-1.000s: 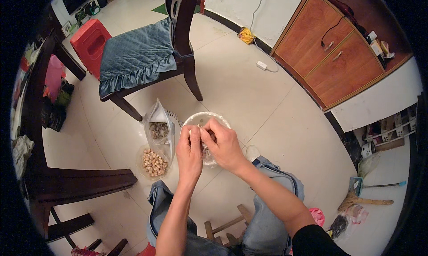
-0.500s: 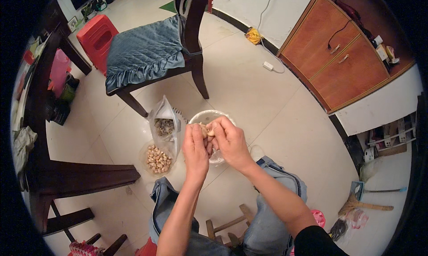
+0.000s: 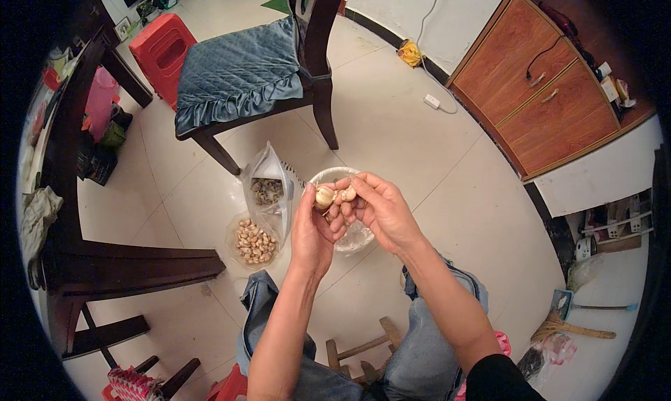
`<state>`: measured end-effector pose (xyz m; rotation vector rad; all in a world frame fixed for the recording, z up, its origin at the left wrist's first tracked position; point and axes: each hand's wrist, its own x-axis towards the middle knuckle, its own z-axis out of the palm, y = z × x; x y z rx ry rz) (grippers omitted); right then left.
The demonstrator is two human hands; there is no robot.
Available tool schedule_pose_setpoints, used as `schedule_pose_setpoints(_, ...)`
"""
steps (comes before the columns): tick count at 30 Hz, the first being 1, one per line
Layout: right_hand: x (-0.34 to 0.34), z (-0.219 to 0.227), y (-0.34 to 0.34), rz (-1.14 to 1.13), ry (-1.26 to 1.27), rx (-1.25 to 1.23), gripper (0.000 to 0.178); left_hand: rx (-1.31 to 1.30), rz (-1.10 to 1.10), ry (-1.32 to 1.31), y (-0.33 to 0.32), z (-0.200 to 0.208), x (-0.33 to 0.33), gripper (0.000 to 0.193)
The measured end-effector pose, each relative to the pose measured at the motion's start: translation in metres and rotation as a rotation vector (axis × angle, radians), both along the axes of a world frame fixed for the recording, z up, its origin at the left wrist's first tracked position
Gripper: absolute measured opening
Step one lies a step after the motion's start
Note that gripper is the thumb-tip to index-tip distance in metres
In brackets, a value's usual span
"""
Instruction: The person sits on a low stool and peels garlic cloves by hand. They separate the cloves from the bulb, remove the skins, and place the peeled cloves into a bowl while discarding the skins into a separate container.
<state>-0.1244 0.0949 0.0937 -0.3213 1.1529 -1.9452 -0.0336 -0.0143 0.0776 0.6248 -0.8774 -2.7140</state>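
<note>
Both my hands meet over a white basin (image 3: 360,239) on the floor, hiding most of it. A pale garlic bulb (image 3: 324,197) sits in my left hand (image 3: 311,237), held between thumb and fingers. My right hand (image 3: 388,216) pinches a garlic clove (image 3: 348,193) right beside the bulb. Left of the basin stands an upright clear plastic bag (image 3: 285,216) with dark greyish pieces (image 3: 267,191) in it, too small to name. Nearer me, a clear shallow bowl (image 3: 234,251) holds many garlic cloves (image 3: 254,242).
A dark chair (image 3: 321,114) with a blue velvet seat cover (image 3: 237,69) stands beyond the bag. A red plastic stool (image 3: 164,55) is behind it. The dark table leg (image 3: 147,265) reaches in from the left. A wooden cabinet (image 3: 538,100) lines the right wall.
My hands have turned and drawn slightly apart, so the bulb and clove now show plainly. The whole view has shifted a little, with the floor items appearing further right.
</note>
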Motion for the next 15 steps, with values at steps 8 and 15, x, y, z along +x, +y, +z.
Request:
schedule_pose_setpoints(8,-0.007,0.002,0.004,-0.045,0.084,0.059,0.029,-0.166,0.047,-0.015,-0.003,0.001,-0.001,0.025)
schedule_pose_setpoints(15,-0.011,0.004,0.007,-0.008,0.325,0.161,0.03,-0.442,0.057,-0.109,-0.002,0.0,-0.004,0.012)
